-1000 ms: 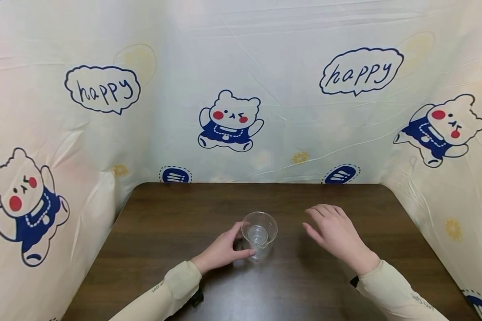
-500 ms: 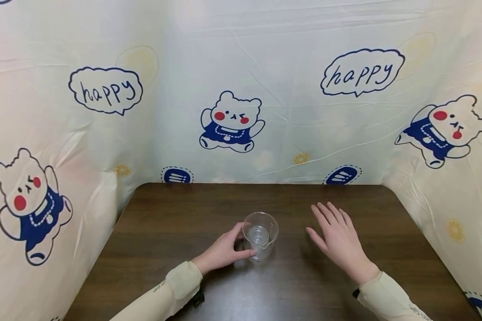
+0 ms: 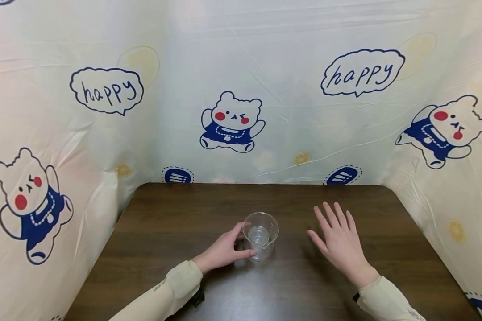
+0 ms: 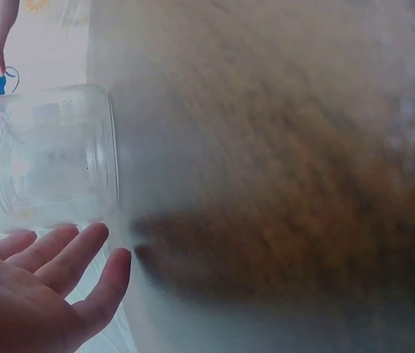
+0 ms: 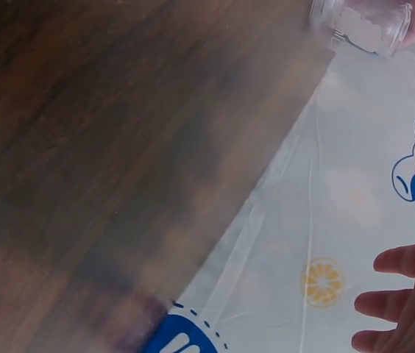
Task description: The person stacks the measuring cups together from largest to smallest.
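A clear glass beaker [image 3: 262, 244] with a pouring spout stands upright on the dark wooden table [image 3: 176, 209]; a smaller clear ring shows inside it, low down. My left hand [image 3: 220, 252] holds the beaker from its left side, thumb at the near wall and fingers round the far side. In the left wrist view, fingers and thumb lie on opposite sides of the beaker [image 4: 53, 165]. To the right of it, my right hand [image 3: 341, 248] hovers over the table, palm down, fingers straight and spread, holding nothing. Its fingers [image 5: 399, 261] show at the edge of the right wrist view.
A pale curtain [image 3: 289, 80] printed with bears and "happy" bubbles surrounds the table at the back and both sides. A small black object [image 3: 198, 298] shows under the left cuff, and a dark strap [image 3: 356, 297] at the right cuff.
My right hand has turned and shifted slightly to the right, its fingers going from bunched to straight and spread. The left hand and beaker stay in place.
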The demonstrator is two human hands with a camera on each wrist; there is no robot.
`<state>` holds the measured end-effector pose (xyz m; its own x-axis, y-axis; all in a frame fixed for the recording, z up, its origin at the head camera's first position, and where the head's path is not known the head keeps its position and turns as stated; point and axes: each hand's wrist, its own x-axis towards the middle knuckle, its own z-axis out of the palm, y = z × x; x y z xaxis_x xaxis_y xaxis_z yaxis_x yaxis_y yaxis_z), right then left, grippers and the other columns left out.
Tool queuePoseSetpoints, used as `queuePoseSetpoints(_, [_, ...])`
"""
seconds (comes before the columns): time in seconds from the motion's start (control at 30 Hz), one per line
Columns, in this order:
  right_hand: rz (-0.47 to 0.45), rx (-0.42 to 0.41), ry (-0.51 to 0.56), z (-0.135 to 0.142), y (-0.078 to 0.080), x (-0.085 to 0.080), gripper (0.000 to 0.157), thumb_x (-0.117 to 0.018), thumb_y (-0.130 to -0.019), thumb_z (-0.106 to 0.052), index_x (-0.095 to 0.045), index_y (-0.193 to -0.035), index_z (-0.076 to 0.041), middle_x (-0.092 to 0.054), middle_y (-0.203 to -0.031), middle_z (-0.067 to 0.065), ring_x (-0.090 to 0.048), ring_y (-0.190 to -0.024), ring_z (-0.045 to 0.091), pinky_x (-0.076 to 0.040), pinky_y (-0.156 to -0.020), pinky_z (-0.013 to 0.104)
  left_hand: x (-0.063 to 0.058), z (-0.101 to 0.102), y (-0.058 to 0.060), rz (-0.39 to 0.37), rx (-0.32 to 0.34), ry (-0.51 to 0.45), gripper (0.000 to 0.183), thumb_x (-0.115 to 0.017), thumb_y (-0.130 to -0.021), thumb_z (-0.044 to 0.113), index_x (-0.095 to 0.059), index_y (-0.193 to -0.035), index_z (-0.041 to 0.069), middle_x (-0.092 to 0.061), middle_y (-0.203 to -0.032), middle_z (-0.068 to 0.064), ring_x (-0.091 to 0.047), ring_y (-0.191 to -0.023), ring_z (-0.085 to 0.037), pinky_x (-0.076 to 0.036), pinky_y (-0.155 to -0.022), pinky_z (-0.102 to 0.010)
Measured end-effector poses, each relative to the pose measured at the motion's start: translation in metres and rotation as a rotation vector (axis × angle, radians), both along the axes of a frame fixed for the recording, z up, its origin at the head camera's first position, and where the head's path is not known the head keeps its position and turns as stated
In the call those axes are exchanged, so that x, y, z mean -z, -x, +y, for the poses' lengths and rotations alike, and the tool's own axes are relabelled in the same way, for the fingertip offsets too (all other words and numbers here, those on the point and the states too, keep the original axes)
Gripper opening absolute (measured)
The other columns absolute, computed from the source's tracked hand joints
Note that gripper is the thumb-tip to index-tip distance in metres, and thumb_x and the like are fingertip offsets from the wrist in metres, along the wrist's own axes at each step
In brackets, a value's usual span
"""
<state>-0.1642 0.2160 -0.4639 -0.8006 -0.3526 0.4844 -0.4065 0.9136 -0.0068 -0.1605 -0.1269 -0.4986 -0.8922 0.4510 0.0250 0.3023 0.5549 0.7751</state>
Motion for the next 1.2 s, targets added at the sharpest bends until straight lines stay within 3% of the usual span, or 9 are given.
queuePoseSetpoints(0.33, [-0.019,0.019,-0.012,-0.001,-0.003,0.005,0.078,-0.049,-0.082,-0.067,-0.039,-0.144,-0.020,-0.034,-0.147,0.014,-0.018,-0.140,0.036,-0.009,-0.109,0.057,-0.001,0.000,-0.001,0.007,0.000,0.001,0.076,-0.067,-0.076,0.059,-0.034,-0.138,0.030,-0.048,-0.136,0.005,-0.055,-0.114,-0.012,-0.042,-0.096,-0.039])
queuePoseSetpoints(0.57, [-0.032,0.020,-0.012,-0.002,-0.004,0.008,0.078,-0.050,-0.082,-0.067,-0.039,-0.143,-0.019,-0.035,-0.147,0.015,-0.020,-0.138,0.038,-0.005,-0.110,0.056,-0.001,-0.001,-0.001,0.018,0.006,0.014,0.077,-0.065,-0.077,0.060,-0.035,-0.139,0.024,-0.045,-0.138,0.005,-0.054,-0.113,-0.013,-0.042,-0.096,-0.039])
queuePoseSetpoints(0.83, [-0.035,0.024,-0.004,-0.003,-0.006,0.012,0.079,-0.050,-0.082,-0.067,-0.039,-0.143,-0.019,-0.035,-0.147,0.015,-0.021,-0.137,0.039,-0.010,-0.108,0.058,0.002,-0.001,-0.002,0.034,0.012,0.009,0.076,-0.065,-0.078,0.058,-0.035,-0.139,0.024,-0.046,-0.137,0.004,-0.054,-0.112,-0.012,-0.042,-0.096,-0.039])
queuePoseSetpoints(1.2, [-0.058,0.028,0.008,-0.004,-0.007,0.009,0.077,-0.051,-0.083,-0.065,-0.041,-0.143,-0.018,-0.036,-0.146,0.015,-0.020,-0.138,0.038,-0.007,-0.110,0.057,0.001,-0.012,-0.008,0.040,-0.007,0.003,0.070,-0.063,-0.083,0.054,-0.032,-0.140,0.028,-0.047,-0.135,0.005,-0.051,-0.118,-0.015,-0.042,-0.096,-0.041])
